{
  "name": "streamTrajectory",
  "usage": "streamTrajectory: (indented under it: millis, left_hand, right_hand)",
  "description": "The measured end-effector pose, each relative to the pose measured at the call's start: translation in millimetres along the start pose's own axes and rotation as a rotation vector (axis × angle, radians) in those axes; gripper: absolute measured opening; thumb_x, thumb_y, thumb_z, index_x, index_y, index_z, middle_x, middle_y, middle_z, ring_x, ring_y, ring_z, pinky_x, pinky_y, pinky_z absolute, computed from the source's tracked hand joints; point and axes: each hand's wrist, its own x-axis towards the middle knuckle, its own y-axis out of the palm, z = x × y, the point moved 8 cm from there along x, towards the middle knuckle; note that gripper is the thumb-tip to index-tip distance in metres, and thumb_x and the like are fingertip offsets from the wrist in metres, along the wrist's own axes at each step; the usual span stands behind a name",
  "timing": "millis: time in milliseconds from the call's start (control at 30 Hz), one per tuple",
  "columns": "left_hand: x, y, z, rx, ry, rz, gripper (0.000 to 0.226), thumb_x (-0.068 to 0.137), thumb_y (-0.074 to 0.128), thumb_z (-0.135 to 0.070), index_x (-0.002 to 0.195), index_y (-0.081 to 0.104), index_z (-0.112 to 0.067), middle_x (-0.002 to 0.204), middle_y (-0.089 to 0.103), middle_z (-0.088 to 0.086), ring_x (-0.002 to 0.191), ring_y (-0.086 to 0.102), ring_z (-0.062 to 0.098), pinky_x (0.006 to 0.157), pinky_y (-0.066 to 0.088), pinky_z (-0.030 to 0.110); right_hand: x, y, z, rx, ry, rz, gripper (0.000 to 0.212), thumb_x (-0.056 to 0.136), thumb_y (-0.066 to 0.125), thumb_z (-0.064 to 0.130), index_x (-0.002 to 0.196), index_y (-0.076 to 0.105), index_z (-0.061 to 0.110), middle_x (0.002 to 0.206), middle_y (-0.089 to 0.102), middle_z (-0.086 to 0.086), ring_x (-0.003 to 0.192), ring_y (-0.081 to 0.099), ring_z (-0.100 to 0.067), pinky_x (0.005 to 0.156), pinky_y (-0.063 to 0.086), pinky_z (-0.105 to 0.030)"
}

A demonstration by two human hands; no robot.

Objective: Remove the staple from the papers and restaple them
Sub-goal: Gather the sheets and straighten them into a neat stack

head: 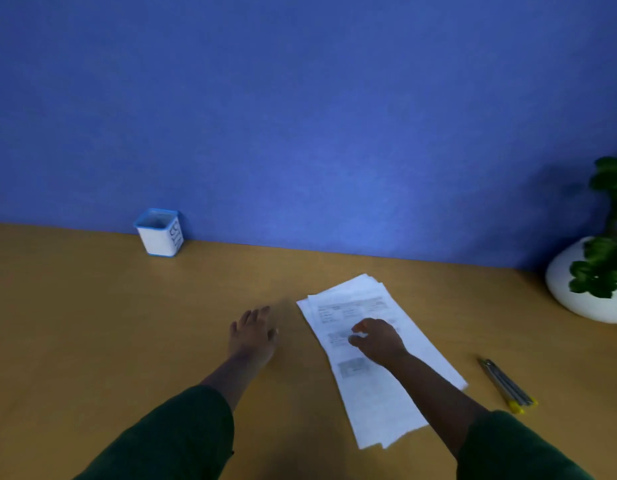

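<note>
Wooden desk [92, 341] fills the lower half of the head view, backed by a blue wall [300, 98]. White papers [376, 403] lie slanted on the desk right of centre, their sheets slightly fanned at the far end; any staple in them is too small and blurred to make out. The right hand [378, 339] sits over the middle of the papers with its fingers curled loosely downward, and whether it presses the sheets or pinches something cannot be told. The left hand [253, 332] is flat and spread, palm down, on or just above the bare desk beside the papers' left edge, holding nothing. Both forearms come out of dark green sleeves [182, 434]. To the right of the papers, apart from them, lies a slim grey tool with a yellow end [507, 386]. A white cup with a blue rim [159, 233] stands against the wall at the left. A white pot with a green plant [591, 282] stands at the right edge.
</note>
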Motion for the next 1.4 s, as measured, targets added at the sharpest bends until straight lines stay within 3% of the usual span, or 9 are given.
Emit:
streamTrajectory:
  millis: [267, 467, 633, 733, 800, 933, 1133, 1267, 1400]
  left_hand:
    - [-34, 48, -95, -0.081, -0.081, 0.036, 0.057, 0.094, 0.044, -0.034, 0.145, 0.024, -0.019, 0.151, 0.03, 0.002, 0.143, 0.021, 0.022, 0.113, 0.023, 0.042]
    - [-30, 49, -107, -0.097, -0.147, 0.02, 0.057, 0.093, 0.045, -0.035, 0.144, 0.026, -0.018, 0.148, 0.035, 0.004, 0.138, 0.028, 0.024, 0.11, 0.029, 0.041]
    - [-20, 47, -110, -0.024, -0.13, 0.016, 0.061, 0.089, 0.052, -0.038, 0.142, 0.029, -0.017, 0.143, 0.041, 0.006, 0.132, 0.035, 0.026, 0.103, 0.038, 0.041]
    - [-18, 64, -119, 0.169, 0.002, 0.174, 0.098, 0.073, 0.065, -0.057, 0.148, 0.013, -0.022, 0.158, 0.003, 0.011, 0.145, 0.003, 0.032, 0.115, 0.013, 0.049]
    - [-21, 79, -115, 0.213, 0.03, 0.298, 0.116, 0.064, 0.065, -0.07, 0.149, -0.001, -0.027, 0.157, -0.021, 0.009, 0.143, -0.022, 0.033, 0.114, -0.006, 0.055]
    - [-23, 94, -105, 0.234, 0.059, 0.409, 0.121, 0.064, 0.057, -0.077, 0.147, -0.018, -0.029, 0.154, -0.031, 0.008, 0.14, -0.03, 0.034, 0.112, -0.008, 0.059]
    - [-22, 99, -102, 0.241, 0.063, 0.433, 0.12, 0.067, 0.053, -0.078, 0.145, -0.022, -0.028, 0.152, -0.035, 0.008, 0.137, -0.035, 0.034, 0.111, -0.011, 0.06]
    - [-22, 100, -103, 0.238, 0.063, 0.426, 0.119, 0.067, 0.052, -0.079, 0.146, -0.021, -0.028, 0.152, -0.035, 0.008, 0.137, -0.034, 0.034, 0.111, -0.011, 0.06]
    - [-21, 102, -100, 0.203, 0.064, 0.426, 0.121, 0.065, 0.052, -0.08, 0.145, -0.021, -0.028, 0.151, -0.036, 0.007, 0.136, -0.037, 0.033, 0.109, -0.015, 0.059]
  right_hand:
    - [-16, -34, -117, -0.184, 0.153, 0.043, 0.063, 0.083, 0.06, 0.044, 0.138, 0.037, 0.023, 0.146, 0.032, -0.01, 0.134, 0.031, -0.031, 0.107, 0.034, -0.045]
    - [-24, -37, -151, -0.198, 0.325, 0.041, 0.099, 0.065, 0.075, 0.054, 0.14, 0.023, 0.017, 0.143, 0.03, -0.011, 0.132, 0.029, -0.031, 0.1, 0.038, -0.049]
    - [-28, -40, -153, -0.202, 0.444, 0.005, 0.107, 0.057, 0.081, 0.055, 0.138, 0.024, 0.016, 0.138, 0.032, -0.014, 0.129, 0.033, -0.032, 0.097, 0.042, -0.046]
    - [-31, -41, -154, -0.208, 0.496, -0.006, 0.109, 0.056, 0.081, 0.055, 0.139, 0.024, 0.014, 0.138, 0.031, -0.015, 0.128, 0.033, -0.032, 0.098, 0.042, -0.044]
    - [-32, -41, -153, -0.208, 0.527, 0.001, 0.11, 0.057, 0.081, 0.055, 0.14, 0.023, 0.012, 0.14, 0.029, -0.017, 0.13, 0.031, -0.033, 0.099, 0.041, -0.044]
    - [-35, -42, -150, -0.216, 0.567, 0.017, 0.111, 0.058, 0.081, 0.054, 0.14, 0.021, 0.009, 0.141, 0.028, -0.019, 0.131, 0.031, -0.034, 0.1, 0.043, -0.043]
    - [-42, -42, -147, -0.234, 0.588, 0.017, 0.107, 0.063, 0.076, 0.058, 0.14, 0.024, 0.004, 0.139, 0.034, -0.019, 0.128, 0.038, -0.031, 0.098, 0.045, -0.036]
    - [-43, -37, -146, 0.025, 0.563, -0.025, 0.089, 0.066, 0.081, 0.038, 0.133, 0.035, 0.003, 0.126, 0.054, -0.014, 0.115, 0.054, -0.029, 0.092, 0.052, -0.038]
    - [-46, -14, -144, 0.885, 0.556, -0.002, 0.061, 0.068, 0.08, 0.012, 0.119, 0.052, -0.005, 0.108, 0.063, -0.02, 0.096, 0.061, -0.037, 0.082, 0.054, -0.046]
